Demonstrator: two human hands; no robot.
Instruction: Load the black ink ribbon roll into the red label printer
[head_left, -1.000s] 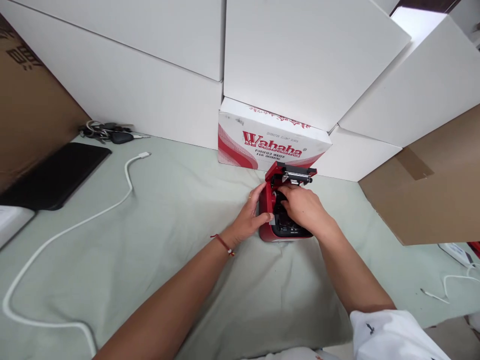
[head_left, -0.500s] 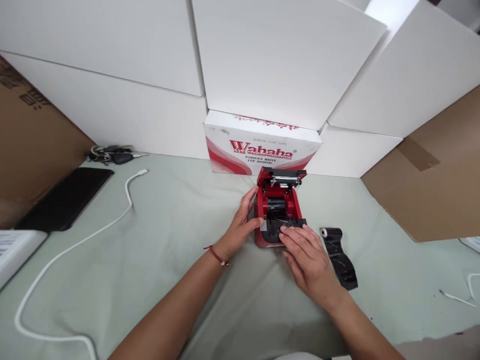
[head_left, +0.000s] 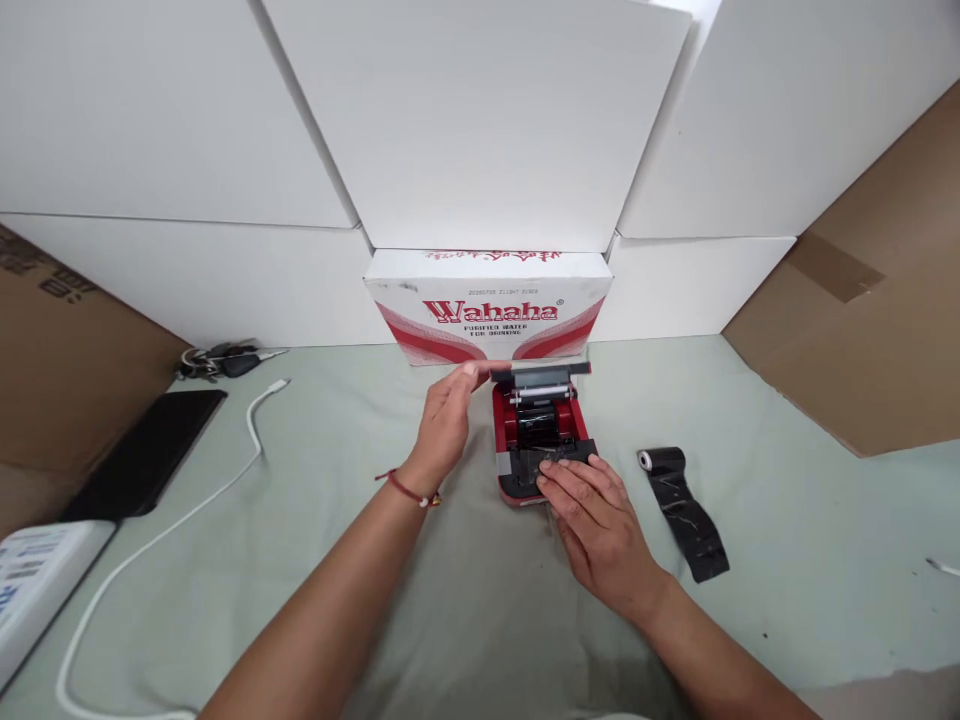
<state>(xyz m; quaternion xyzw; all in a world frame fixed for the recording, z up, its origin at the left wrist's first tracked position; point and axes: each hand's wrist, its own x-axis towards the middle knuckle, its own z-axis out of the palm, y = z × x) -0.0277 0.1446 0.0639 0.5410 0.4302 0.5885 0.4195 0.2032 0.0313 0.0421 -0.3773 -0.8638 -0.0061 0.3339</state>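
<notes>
A small red and black printer stands on the cloth with its lid raised and tilted forward. A black roll lies in its red bay, with dark film drawn over the front part. My left hand holds the lid's left edge, its fingers reaching behind it. My right hand is closed over the printer's front, fingertips pressing the film and thumb lower at the front side. To the right lies a second black roll with a loose strip unrolled toward me.
A Wahaha water carton stands right behind the printer, before stacked white boxes. Cardboard flanks the right. At left are keys, a black flat device, a white cable and a white box.
My right hand came out of the printer's bay and now rests on its front, uncovering the rolls. My left hand moved from the printer's side to the lid, which has tipped forward.
</notes>
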